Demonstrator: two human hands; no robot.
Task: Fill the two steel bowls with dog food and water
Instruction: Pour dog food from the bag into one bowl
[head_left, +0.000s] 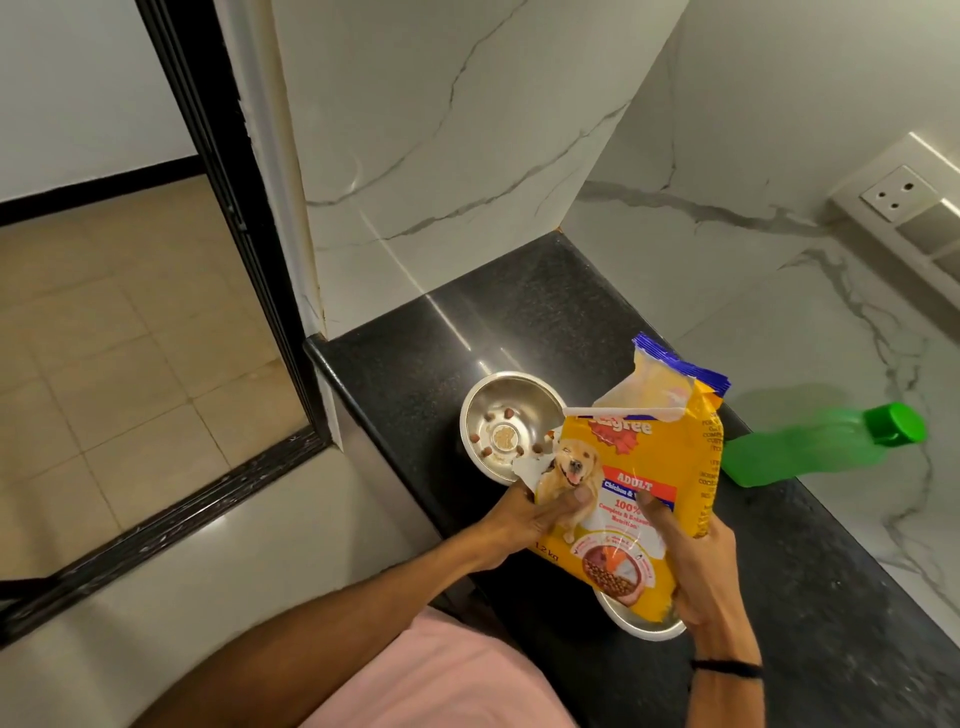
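A yellow dog food bag (641, 483) is tilted over the black counter, its torn corner pointing into the far steel bowl (506, 423). That bowl holds several brown kibble pieces, and one or two pieces are falling from the opening. My left hand (524, 519) grips the bag near the torn corner. My right hand (701, 571) holds the bag's lower right side. A second steel bowl (641, 626) sits under the bag, mostly hidden, only its near rim showing. A green water bottle (810, 449) with a green cap lies on its side to the right.
The black granite counter (519, 312) ends at a left edge beside a marble pillar, with tiled floor and a black door frame below. A marble wall runs along the right with a socket plate (896, 195). The bowls stand close to the counter's left edge.
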